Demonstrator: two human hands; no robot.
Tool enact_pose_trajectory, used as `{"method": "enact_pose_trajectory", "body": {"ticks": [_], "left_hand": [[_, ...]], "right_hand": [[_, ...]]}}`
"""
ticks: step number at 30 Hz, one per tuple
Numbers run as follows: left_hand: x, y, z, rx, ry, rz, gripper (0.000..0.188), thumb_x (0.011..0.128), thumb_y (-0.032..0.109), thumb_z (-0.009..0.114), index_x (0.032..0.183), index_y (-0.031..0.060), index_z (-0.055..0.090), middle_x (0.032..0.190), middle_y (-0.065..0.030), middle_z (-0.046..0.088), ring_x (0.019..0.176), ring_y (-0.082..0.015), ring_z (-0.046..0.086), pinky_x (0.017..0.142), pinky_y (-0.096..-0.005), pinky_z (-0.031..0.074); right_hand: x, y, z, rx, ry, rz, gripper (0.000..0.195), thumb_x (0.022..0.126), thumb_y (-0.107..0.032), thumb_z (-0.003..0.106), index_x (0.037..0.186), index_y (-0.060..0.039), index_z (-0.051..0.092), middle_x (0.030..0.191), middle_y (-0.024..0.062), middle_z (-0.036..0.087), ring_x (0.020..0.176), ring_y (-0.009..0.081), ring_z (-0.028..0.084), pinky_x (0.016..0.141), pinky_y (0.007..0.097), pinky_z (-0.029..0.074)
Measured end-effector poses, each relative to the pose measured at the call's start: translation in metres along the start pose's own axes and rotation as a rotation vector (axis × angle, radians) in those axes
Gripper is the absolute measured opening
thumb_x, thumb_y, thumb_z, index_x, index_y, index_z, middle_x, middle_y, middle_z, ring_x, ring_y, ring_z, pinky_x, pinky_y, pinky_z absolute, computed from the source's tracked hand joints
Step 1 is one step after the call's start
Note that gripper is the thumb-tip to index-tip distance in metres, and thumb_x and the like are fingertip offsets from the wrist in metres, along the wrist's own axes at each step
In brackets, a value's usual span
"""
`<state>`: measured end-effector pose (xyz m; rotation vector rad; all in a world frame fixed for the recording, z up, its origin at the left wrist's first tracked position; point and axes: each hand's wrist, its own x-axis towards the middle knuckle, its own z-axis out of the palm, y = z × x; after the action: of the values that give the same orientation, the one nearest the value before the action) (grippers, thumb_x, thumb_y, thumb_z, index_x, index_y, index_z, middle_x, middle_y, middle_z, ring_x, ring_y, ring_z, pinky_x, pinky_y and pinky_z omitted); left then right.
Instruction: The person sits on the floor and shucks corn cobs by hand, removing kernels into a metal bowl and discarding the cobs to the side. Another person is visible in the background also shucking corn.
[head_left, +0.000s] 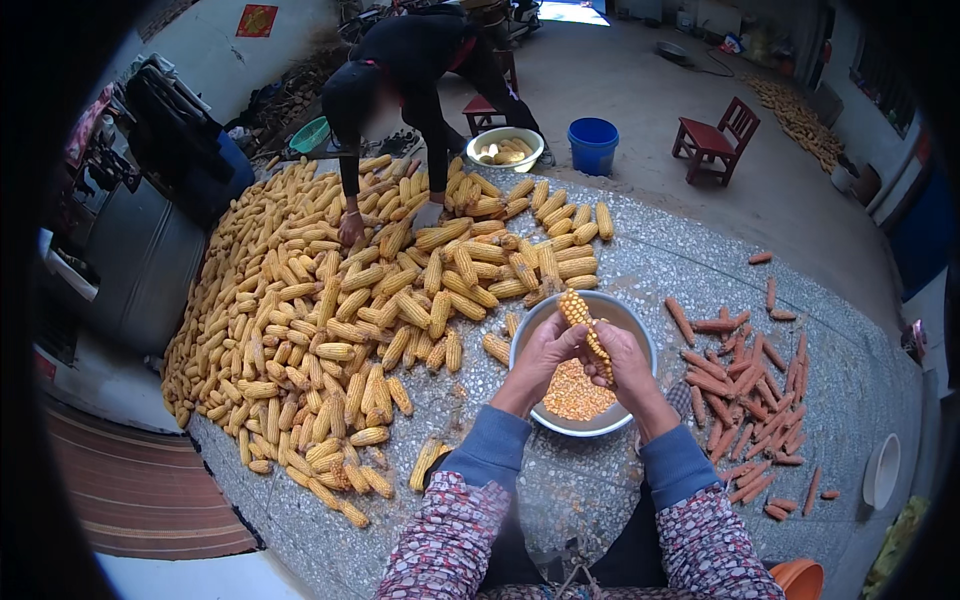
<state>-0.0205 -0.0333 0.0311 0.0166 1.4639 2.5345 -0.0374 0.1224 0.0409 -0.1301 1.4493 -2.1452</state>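
Note:
Both my hands grip one partly shelled corn cob (577, 307), held tilted above a metal basin (645, 319). My left hand (550, 351) is closed around its left side, thumb along the kernels. On the other side, my right hand (621, 358) wraps its lower end. Loose yellow kernels (577, 394) cover the bottom of the basin. A large heap of unshelled corn ears (360, 300) spreads to the left and ahead. To the right lies a scatter of bare reddish cobs (742, 382).
Across the heap, another person (420, 75) bends with both hands on the ears. Near them stand a bowl of corn ears (536, 161) and a blue bucket (592, 146). A red wooden chair (716, 142) is farther right. A white basin (881, 471) and an orange container (799, 579) lie at right.

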Motion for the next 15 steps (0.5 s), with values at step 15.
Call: {"method": "enact_pose_trajectory", "body": {"ticks": [15], "left_hand": [[0.013, -0.011, -0.001, 0.058, 0.049, 0.053, 0.039, 0.093, 0.033, 0.063, 0.114, 0.0023, 0.053, 0.092, -0.001, 0.06, 0.071, -0.0061, 0.058, 0.063, -0.0194, 0.048]], "right_hand": [[0.008, 0.005, -0.008, 0.154, 0.003, 0.084, 0.037, 0.099, -0.038, 0.05, 0.105, -0.0021, 0.057, 0.082, 0.0062, 0.06, 0.062, 0.008, 0.057, 0.042, 0.017, 0.043]]}}
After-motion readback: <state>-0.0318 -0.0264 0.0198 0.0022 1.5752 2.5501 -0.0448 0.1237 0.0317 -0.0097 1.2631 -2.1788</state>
